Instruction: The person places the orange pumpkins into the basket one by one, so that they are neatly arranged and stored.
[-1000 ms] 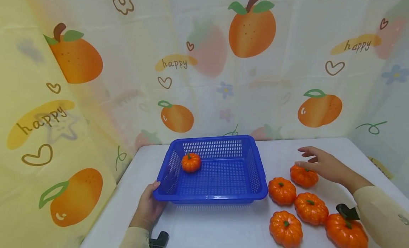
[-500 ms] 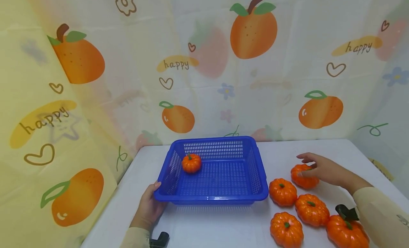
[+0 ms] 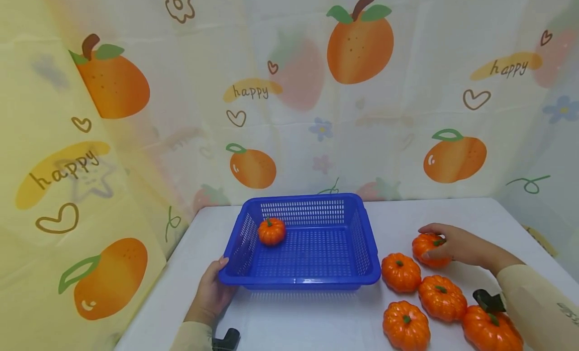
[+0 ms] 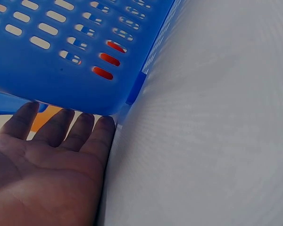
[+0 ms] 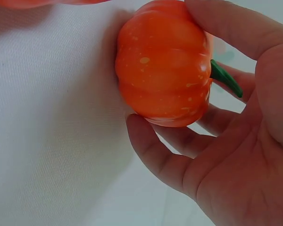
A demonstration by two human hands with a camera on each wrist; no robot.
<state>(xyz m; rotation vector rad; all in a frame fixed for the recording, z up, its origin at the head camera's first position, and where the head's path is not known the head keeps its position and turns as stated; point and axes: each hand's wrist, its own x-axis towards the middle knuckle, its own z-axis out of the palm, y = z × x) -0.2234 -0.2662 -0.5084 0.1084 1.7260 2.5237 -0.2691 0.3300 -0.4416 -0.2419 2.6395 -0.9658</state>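
My right hand (image 3: 461,244) grips a small orange toy pumpkin (image 3: 425,246) at the right of the white table. In the right wrist view, the thumb and curled fingers lie around this ribbed pumpkin (image 5: 165,66), its green stem toward the palm. At the left, my left hand (image 3: 212,290) holds the near left corner of a blue plastic basket (image 3: 298,280), thumb at the rim. From the left wrist, the fingertips of that hand (image 4: 52,165) touch the basket's underside edge, and the thumb is hidden. One toy pumpkin (image 3: 271,232) sits inside the basket, toward its back left.
Several more toy pumpkins stand close together right of the basket, including one beside its corner (image 3: 400,272), one near the front (image 3: 406,325) and one partly behind the right sleeve (image 3: 490,331). A fruit-print curtain (image 3: 289,140) rises behind the table (image 3: 289,321).
My right hand has come down over the far right pumpkin, and its fingers have closed around it. The left hand and the basket stay in place; the head view shifts slightly.
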